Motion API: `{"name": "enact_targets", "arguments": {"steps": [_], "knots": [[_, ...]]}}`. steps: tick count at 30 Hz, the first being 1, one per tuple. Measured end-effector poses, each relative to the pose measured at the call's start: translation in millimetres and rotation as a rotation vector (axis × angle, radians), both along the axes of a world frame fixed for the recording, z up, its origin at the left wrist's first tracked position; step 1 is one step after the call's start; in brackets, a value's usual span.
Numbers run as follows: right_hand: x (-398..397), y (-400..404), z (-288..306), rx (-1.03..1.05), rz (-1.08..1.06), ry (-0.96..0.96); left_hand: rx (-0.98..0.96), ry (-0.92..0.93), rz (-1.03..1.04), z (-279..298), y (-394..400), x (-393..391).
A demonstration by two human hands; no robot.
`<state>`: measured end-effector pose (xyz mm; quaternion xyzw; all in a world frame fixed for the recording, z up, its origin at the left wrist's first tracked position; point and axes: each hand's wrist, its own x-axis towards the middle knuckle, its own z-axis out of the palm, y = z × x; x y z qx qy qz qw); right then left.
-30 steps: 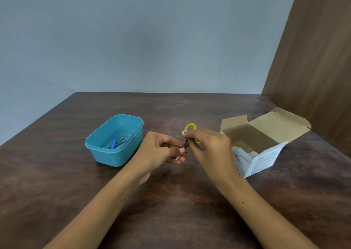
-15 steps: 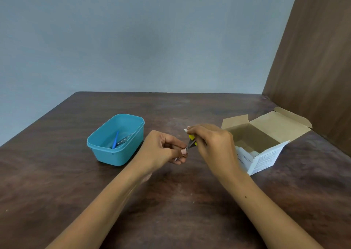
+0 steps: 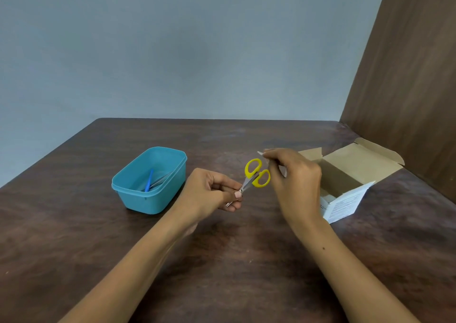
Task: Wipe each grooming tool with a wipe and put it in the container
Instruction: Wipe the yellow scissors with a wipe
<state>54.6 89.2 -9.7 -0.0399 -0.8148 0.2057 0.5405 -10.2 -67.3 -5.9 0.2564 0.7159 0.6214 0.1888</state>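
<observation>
Small scissors [image 3: 256, 173] with yellow handles point their loops up and to the right; my left hand [image 3: 212, 193] pinches them by the metal blades above the table. My right hand [image 3: 293, 177] is just right of the handles, apart from them, and pinches a small white wipe [image 3: 261, 153] whose corner shows at the fingertips. The teal plastic container [image 3: 148, 199] stands to the left and holds a blue-handled tool [image 3: 148, 181] and a thin metal tool [image 3: 161, 181].
An open cardboard box [image 3: 350, 182] with white printed sides stands at the right, its flaps folded back. A brown wooden panel [image 3: 407, 76] rises along the table's right edge. The dark wooden table [image 3: 222, 261] is bare in front of my hands.
My right hand has drawn the wipe off the scissors and moved up and right, uncovering both yellow handles. My left hand still holds the blades in about the same place.
</observation>
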Motion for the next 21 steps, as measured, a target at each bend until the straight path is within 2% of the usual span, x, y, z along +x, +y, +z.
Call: {"name": "enact_targets", "arguments": {"steps": [5,11,15,18,21], "knots": [[-1,-2,-5,0.049,0.082,-0.103,0.001,0.007,-0.008,-2,0,-1],[0,-6,-4,0.134,0.009,-0.108,-0.010,0.029,-0.005,-4,1,-2],[0,-12,-5,0.238,-0.071,-0.202,-0.024,0.065,0.011,-5,0,-4],[0,-17,-6,0.219,-0.117,-0.260,-0.068,0.139,0.027,-8,1,-4],[1,-20,-6,0.145,-0.039,-0.265,-0.106,0.218,0.058,-9,2,-5]]}}
